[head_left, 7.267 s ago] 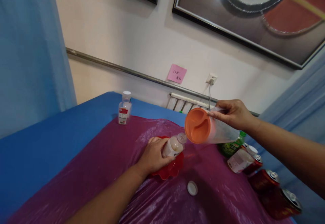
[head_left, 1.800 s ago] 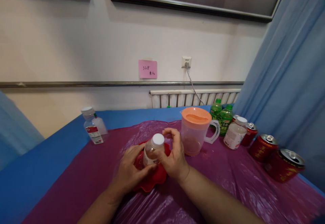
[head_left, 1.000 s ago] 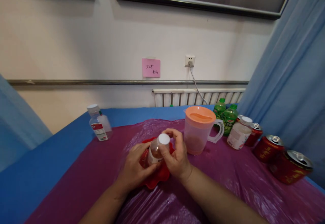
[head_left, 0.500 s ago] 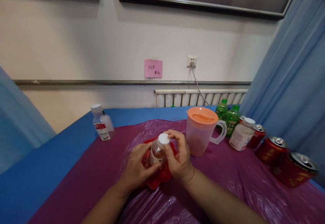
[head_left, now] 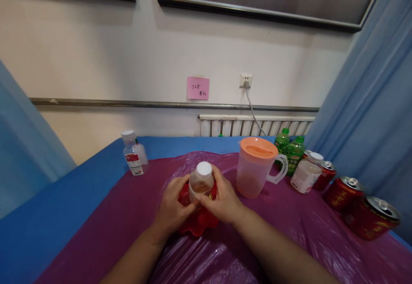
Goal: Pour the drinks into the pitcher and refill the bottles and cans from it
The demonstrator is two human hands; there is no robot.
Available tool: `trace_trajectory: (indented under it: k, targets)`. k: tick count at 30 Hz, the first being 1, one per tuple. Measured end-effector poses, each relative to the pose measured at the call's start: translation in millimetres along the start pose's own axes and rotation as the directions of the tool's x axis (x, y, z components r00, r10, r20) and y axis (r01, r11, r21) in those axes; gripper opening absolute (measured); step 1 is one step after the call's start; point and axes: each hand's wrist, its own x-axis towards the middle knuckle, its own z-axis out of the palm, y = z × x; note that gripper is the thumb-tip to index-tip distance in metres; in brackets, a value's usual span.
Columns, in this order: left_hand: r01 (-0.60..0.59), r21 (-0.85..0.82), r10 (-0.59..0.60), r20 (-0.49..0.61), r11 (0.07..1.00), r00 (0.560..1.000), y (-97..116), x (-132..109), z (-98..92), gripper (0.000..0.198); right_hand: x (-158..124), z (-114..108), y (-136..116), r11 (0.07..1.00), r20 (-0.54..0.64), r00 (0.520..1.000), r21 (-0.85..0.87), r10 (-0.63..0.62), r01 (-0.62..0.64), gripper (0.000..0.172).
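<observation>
A clear bottle point(head_left: 201, 181) with a white cap point(head_left: 204, 170) stands roughly upright between my hands, with some liquid showing inside. My left hand point(head_left: 172, 204) wraps round its left side. On the other side, my right hand point(head_left: 225, 196) is closed round the bottle, its thumb across the front. The thumbs and fingers cover much of the bottle's lower part. Beneath it shows a red scalloped dish point(head_left: 198, 227). A pitcher point(head_left: 252, 174) with an orange lid and a clear handle stands just right of my right hand.
At the left is another white-capped bottle point(head_left: 134, 157). To the right are green bottles point(head_left: 294, 155), a labelled white-capped bottle point(head_left: 305, 174) and several red cans point(head_left: 343, 193). Purple plastic sheeting point(head_left: 112, 219) covers part of the blue tabletop point(head_left: 45, 193).
My right hand has moved from the white cap down to the bottle's side. Both hands now hold the bottle's body. The view has shifted slightly.
</observation>
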Motion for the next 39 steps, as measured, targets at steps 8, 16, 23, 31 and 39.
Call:
trace_trajectory:
  k: [8, 16, 23, 31, 39]
  targets:
    - [0.048, -0.187, -0.047, 0.012, 0.981, 0.999, -6, 0, -3.6, 0.079, 10, -16, -33, 0.999, -0.171, 0.984, -0.014, 0.044, -0.047, 0.071]
    - [0.138, -0.213, -0.164, -0.109, 0.967, 0.98, -5, 10, 3.4, 0.06, -53, -125, -47, 0.994, -0.434, 0.896, 0.014, 0.1, -0.104, 0.068]
    - [0.162, -0.119, -0.178, -0.141, 0.98, 0.974, -6, 14, 5.7, 0.055, -115, -241, 22, 0.857, -0.791, 0.586, -0.17, 0.176, -0.487, 0.087]
    - [0.187, -0.088, -0.2, -0.188, 0.978, 0.962, -14, 17, 8.0, 0.05, -120, -264, 62, 0.574, -0.87, 0.472, -0.315, 0.143, -0.756, 0.093]
    - [0.189, -0.081, -0.201, -0.193, 0.979, 0.96, -19, 16, 9.4, 0.047, -112, -259, 71, 0.511, -0.89, 0.437, -0.317, 0.132, -0.799, 0.099]
